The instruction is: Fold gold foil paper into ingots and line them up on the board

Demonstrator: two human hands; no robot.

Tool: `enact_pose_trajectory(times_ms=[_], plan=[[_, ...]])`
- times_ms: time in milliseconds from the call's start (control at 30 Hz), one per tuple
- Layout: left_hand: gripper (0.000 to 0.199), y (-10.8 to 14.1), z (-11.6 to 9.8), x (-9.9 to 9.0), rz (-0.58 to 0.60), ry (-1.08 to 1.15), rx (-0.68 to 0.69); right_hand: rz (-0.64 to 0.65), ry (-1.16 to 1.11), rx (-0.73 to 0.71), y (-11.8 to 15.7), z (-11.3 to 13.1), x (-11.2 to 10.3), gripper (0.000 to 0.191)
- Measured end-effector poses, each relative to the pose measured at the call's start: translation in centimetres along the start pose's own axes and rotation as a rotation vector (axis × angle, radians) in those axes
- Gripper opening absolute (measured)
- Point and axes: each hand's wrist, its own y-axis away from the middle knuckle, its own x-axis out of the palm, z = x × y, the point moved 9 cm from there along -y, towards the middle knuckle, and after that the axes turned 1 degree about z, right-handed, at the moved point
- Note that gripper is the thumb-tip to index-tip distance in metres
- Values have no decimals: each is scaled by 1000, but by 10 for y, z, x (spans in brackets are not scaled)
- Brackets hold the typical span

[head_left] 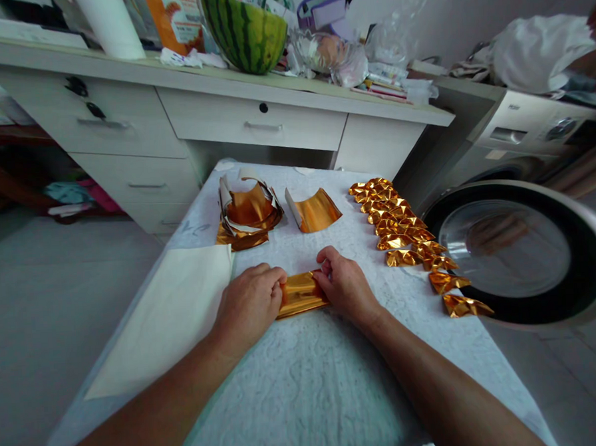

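Observation:
A strip of shiny gold foil paper (302, 294) lies across the middle of the cloth-covered table. My left hand (251, 300) is closed on its left end, fingers curled. At the right end my right hand (345, 284) pinches the same strip between thumb and fingers. Behind them sit a stack of curled gold sheets (250, 209) and, beside it, a single curved gold sheet (315, 211). Several folded gold foil pieces (400, 223) stand in rows to the right of my right hand.
A cream sheet of paper (166, 316) lies on the table's left side. Beyond the table (307, 389) is a white desk (253, 122) with a cut watermelon (245, 33) and clutter. An open washing machine door (514, 251) stands at the right edge.

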Motion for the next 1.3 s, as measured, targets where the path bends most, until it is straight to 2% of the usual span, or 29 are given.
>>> enact_pose_trajectory(times_ms=[167,400,567,733,867,1100,1200,1300], plan=[[20,1,-2,0,5,-29,8,1,25,-28,1,3,-1,7],[22,2,-6,-8,-109,-13,84,-48,78,-86,1,9,-5,12],[28,-1,-13,-2,-18,-8,156,-39,140,-239,2,19,-2,13],[31,-3,-15,5,65,57,179,108,189,-379,5,32,8,25],[31,-3,-14,5,58,69,165,127,213,-354,5,35,6,23],[14,-2,-18,4,44,6,158,110,281,-282,11,40,5,10],[13,-1,-19,6,49,-20,171,102,300,-277,12,41,5,9],[22,0,-18,8,57,-23,186,102,298,-283,13,41,5,6]])
